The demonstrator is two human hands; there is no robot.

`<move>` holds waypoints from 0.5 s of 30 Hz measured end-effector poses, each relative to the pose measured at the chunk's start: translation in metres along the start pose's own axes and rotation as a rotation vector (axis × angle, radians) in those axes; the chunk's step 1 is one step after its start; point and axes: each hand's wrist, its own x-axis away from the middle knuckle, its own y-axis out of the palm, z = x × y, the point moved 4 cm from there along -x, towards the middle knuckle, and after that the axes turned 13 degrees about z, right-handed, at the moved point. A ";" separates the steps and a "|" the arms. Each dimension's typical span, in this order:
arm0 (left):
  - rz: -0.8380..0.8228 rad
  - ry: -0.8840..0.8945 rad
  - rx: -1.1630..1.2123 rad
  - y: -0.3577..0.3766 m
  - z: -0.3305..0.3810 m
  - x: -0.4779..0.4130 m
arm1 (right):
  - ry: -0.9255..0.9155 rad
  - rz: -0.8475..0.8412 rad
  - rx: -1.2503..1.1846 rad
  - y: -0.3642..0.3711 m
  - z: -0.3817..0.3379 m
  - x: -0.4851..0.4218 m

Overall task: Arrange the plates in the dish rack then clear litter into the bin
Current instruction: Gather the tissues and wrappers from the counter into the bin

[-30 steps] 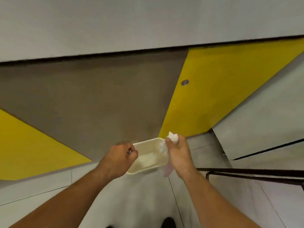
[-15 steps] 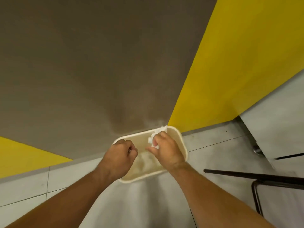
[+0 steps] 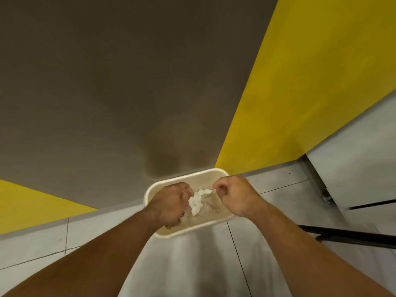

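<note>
A cream rectangular bin stands on the floor against the wall. A crumpled white tissue lies inside it, between my hands. My left hand reaches down into the bin's left half with its fingers curled. Brownish scraps show under it, and whether it holds them is hidden. My right hand hovers over the bin's right half with loosely curled fingers. Its fingertips are just right of the tissue's edge and nothing shows in its grip. No plates or dish rack are in view.
The wall behind the bin is brown, with yellow panels at the left and right. Grey floor tiles lie below. A black metal bar crosses low on the right, below a pale panel.
My right hand carried the tissue over the bin and no longer grips it; the tissue now sits inside. My left hand has dropped lower into the bin. The camera has tilted down and come closer.
</note>
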 end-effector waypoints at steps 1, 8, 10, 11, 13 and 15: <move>0.026 0.026 -0.004 -0.015 0.009 0.007 | 0.001 0.051 -0.017 -0.015 -0.008 0.009; 0.152 0.276 -0.083 -0.140 0.099 0.087 | -0.029 0.204 -0.154 -0.130 -0.079 0.086; 0.167 0.332 -0.087 -0.180 0.133 0.114 | -0.044 0.234 -0.205 -0.168 -0.105 0.106; 0.177 0.352 -0.084 -0.200 0.150 0.127 | -0.052 0.253 -0.230 -0.189 -0.119 0.114; 0.187 0.387 -0.082 -0.238 0.182 0.149 | -0.057 0.306 -0.275 -0.233 -0.147 0.131; 0.203 0.445 -0.107 -0.274 0.216 0.169 | -0.074 0.354 -0.314 -0.278 -0.176 0.147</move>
